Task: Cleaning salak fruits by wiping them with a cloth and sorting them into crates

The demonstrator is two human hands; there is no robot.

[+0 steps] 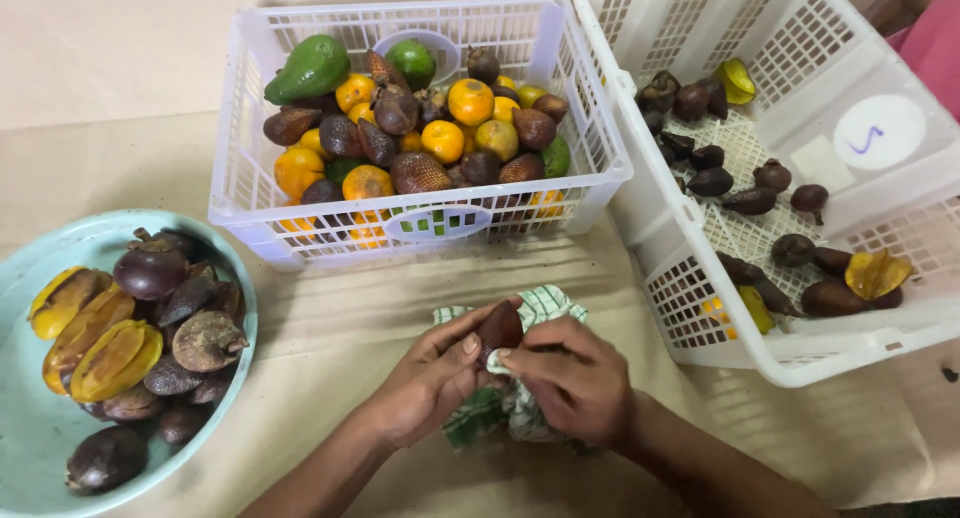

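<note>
At the table's near edge our left hand (432,375) and right hand (572,378) close around a brown snake fruit (499,328) and green checked cloth (505,403); bare table separates them from the white baskets (425,223) beyond.

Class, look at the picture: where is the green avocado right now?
The green avocado lies in the back left corner of the middle white basket, on top of the oranges.

bowl (30,418) cut off (left edge), cloth (545,303) mostly hidden
</note>
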